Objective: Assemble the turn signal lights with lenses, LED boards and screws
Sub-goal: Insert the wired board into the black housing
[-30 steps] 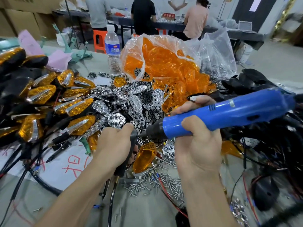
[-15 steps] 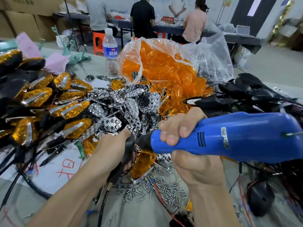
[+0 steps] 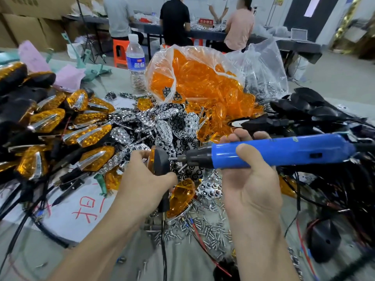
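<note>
Lifted higher than a moment ago, left hand [image 3: 146,179] is gripping a turn signal light [image 3: 160,164]: matte black rounded housing [image 3: 163,159] facing right, glossy amber lens [image 3: 151,159] edge-on behind it. Blue cylindrical plastic electric screwdriver [image 3: 274,152], now lying level, is touching its thin steel bit [image 3: 173,158] to the housing back. Right hand [image 3: 249,179] is wrapping the barrel, thumb across the front.

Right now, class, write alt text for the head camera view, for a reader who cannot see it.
The left hand holds a black turn signal light while the right hand points a blue electric screwdriver at its back. Amber lenses, finished lights and loose screws lie around them.
</note>
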Motion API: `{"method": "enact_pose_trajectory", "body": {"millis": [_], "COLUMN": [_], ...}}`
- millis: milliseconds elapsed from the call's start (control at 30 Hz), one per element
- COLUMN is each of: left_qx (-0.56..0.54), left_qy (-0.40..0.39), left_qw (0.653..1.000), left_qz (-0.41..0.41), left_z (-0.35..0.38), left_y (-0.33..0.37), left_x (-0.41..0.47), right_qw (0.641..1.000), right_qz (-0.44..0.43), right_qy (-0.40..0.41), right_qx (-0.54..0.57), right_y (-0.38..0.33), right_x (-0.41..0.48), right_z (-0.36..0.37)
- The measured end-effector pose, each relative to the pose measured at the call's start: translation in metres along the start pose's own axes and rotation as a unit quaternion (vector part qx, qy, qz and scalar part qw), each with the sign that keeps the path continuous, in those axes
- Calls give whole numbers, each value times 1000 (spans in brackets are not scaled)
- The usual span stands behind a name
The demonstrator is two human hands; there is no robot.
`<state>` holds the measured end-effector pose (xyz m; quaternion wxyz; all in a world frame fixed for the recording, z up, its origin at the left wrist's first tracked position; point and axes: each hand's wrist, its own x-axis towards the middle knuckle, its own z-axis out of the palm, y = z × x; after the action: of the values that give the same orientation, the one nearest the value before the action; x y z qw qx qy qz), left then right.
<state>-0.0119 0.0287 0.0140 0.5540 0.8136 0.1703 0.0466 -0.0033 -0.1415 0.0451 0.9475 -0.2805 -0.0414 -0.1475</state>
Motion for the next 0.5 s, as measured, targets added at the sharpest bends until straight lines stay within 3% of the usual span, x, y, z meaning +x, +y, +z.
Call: {"method": "enact_pose_trajectory", "body": {"millis": [100,200,333,500], "left_qx": [43,51,50,25], "left_qy": [48,104,141,115], "left_qw": [997,991,983,988], "left_qz": [33,65,103,105], "left_z": [0,-5,-10,-12], "left_y": [2,4,3,-3], "left_x": [-2,-5,-5,2], "right_qw": [995,985,976,972], "right_qz": [15,28,31,60], "right_qy": [66,74,-7,-130], "right_qx": [-76,-154,-217,-186], "right_y": [-1,-1,-5,-14], "right_x": [3,2,1,8], "right_z": [-3,-5,-14,-23]}}
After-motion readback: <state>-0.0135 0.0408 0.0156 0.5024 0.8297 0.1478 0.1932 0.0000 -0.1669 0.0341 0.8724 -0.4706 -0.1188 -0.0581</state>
